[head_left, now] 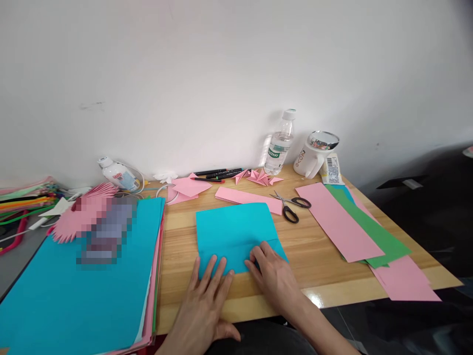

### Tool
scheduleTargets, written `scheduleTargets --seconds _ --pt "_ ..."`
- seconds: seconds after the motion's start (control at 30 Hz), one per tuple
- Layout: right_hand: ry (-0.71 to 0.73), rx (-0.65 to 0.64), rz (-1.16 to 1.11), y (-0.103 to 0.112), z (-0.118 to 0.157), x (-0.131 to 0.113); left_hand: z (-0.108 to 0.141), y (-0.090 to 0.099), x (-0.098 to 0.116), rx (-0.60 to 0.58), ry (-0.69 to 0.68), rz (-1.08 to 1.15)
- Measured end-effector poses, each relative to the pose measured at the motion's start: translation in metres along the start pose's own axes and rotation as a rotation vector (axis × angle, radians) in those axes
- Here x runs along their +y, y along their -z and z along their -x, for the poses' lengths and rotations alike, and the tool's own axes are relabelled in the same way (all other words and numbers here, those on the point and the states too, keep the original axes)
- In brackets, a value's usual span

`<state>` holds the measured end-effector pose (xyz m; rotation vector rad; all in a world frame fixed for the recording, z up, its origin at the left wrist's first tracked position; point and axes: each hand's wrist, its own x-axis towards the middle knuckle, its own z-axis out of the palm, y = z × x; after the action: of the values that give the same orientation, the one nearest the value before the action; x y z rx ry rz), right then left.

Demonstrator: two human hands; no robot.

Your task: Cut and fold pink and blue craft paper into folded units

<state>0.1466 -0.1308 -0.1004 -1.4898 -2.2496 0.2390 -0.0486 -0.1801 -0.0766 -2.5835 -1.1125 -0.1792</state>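
Observation:
A sheet of blue paper (234, 224) lies in front of me, with a crease line running across it and its lower part folded up. My left hand (207, 301) rests flat over its lower left edge, fingers spread. On the lower right part, my right hand (275, 278) presses down with its fingers curled in. Whatever those fingers hold, if anything, is hidden beneath them. Beyond the sheet lie a folded pink strip (247, 199) and black-handled scissors (291, 207), their blades slightly parted.
At left, a large paper stack (81, 296) bears a pink pleated fan (83, 212) and a blurred object. Pink and green strips (380, 236) lie at right. Along the wall stand a water bottle (279, 148), a mug (314, 155) and a white bottle (120, 175), near several pens (221, 173).

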Motion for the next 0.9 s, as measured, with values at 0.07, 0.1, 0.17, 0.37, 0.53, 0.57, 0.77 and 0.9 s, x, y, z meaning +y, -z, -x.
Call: scheduleTargets --seconds 0.07,0.1,0.17,0.37,0.53,0.57,0.77,0.9 --pt "0.006 0.006 -0.008 0.002 0.000 -0.001 0.008 0.004 -0.006 0.001 -0.005 -0.008" --pt "0.008 0.012 -0.010 0.003 -0.001 -0.001 0.012 0.006 -0.008 0.000 -0.004 -0.012" --pt "0.015 0.018 -0.016 0.006 -0.001 -0.001 0.020 0.009 -0.013 -0.008 0.005 -0.022" --pt "0.025 -0.010 -0.076 0.011 -0.001 0.001 0.044 0.011 -0.025 0.012 0.021 -0.025" --pt "-0.008 -0.077 -0.211 0.015 -0.001 0.005 0.051 0.009 -0.028 0.033 0.060 0.006" --pt "-0.018 -0.094 -0.257 0.017 -0.001 0.006 0.050 0.009 -0.028 0.037 0.059 0.014" --pt "0.019 -0.095 -0.387 0.036 -0.023 0.015 0.048 0.013 -0.029 0.016 0.062 0.064" --pt "0.226 0.057 -0.216 0.047 -0.066 0.024 0.048 0.016 -0.030 0.013 0.083 0.109"
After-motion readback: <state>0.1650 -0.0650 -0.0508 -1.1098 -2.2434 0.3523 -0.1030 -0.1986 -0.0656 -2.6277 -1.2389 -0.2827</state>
